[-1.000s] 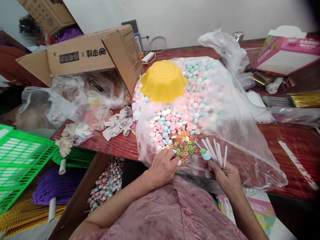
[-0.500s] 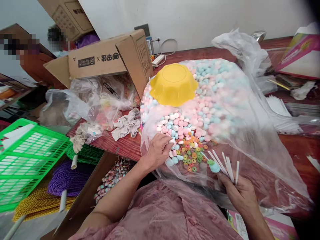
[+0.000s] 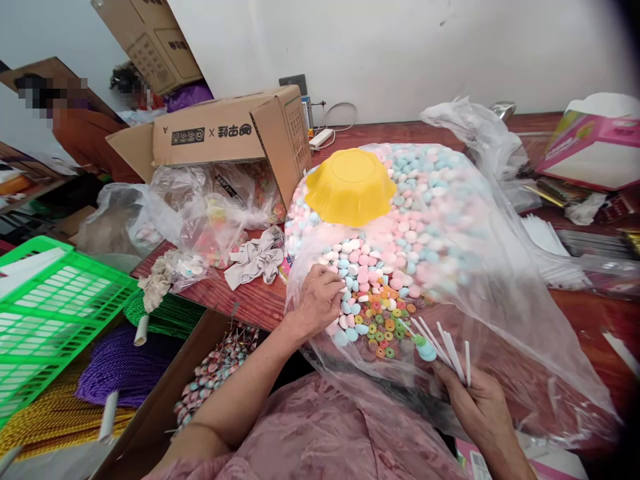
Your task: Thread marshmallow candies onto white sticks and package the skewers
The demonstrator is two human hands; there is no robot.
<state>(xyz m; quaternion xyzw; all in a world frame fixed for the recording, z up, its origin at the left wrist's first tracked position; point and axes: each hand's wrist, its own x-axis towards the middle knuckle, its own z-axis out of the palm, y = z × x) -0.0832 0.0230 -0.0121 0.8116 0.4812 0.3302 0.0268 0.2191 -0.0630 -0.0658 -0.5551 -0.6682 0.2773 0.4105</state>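
Observation:
A big clear plastic bag (image 3: 500, 293) full of pink, blue and white round candies (image 3: 415, 220) lies on the red wooden table (image 3: 250, 300). Small coloured ring candies (image 3: 383, 320) sit at its near opening. My left hand (image 3: 315, 300) reaches into the opening, fingers pinched among the round candies. My right hand (image 3: 473, 400) grips several white sticks (image 3: 447, 343) fanned upward; one carries a green and a blue candy (image 3: 424, 348) at its end. An upturned yellow bowl (image 3: 350, 185) rests on the heap.
An open cardboard box (image 3: 225, 133) and crumpled clear bags (image 3: 200, 207) stand at the left. A green plastic crate (image 3: 45, 313) and spools of cord (image 3: 120, 363) sit lower left. A box of finished lollipops (image 3: 215, 370) is below the table edge. A pink box (image 3: 590, 143) is far right.
My left hand has moved up from the bag's lip into the round candies. My right hand with the sticks stays at the bag's near edge. The view has shifted.

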